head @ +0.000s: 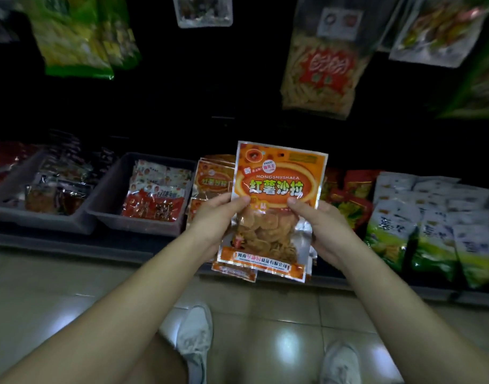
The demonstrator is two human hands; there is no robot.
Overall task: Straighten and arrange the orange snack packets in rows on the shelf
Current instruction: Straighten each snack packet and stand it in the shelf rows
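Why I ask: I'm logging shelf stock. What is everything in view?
Held orange foil snack packets: a stack, number unclear, orange, before the shelf.
Shelved orange snack packets: several, orange, behind the left grip.
Grey plastic bins: two, grey, shelf left, holding sachets.
White-and-green bags: many, shelf right.
Hanging snack bags: several, yellow, green, red, above.
White shoes: two, tiled floor.
Left grip: holds the stack's left edge.
Right grip: holds its right edge.

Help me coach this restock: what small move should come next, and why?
Probably tap the held orange packets level first: the left hand and right hand pinch the bundle upright, yet rear packets poke out below the front one.
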